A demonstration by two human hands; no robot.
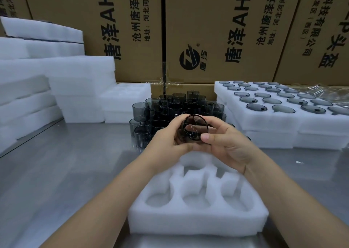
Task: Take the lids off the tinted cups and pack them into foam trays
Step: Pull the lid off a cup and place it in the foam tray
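Steel tabletop [56,162] | cardboard cartons [207,30] at 12 o'clock | foam stacks [56,73] at 9 | foam tray [188,227] at 6 | left hand [170,140] and right hand [226,145] both grip one tinted cup [194,128]

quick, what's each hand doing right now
Left hand: closed round the tinted cup.
Right hand: closed on the same cup, thumb at its rim.

A grey, reflective metal tabletop [56,162] fills the foreground. Behind its far edge rises a wall of brown cardboard boxes [207,30] printed with black Chinese characters, "AH4" and a round black logo [189,59]. Clear tape [164,73] runs down the seam between two boxes. Crumpled clear plastic film [319,91] sits at the tabletop's far right, and a small white scrap [299,162] lies on its right side.
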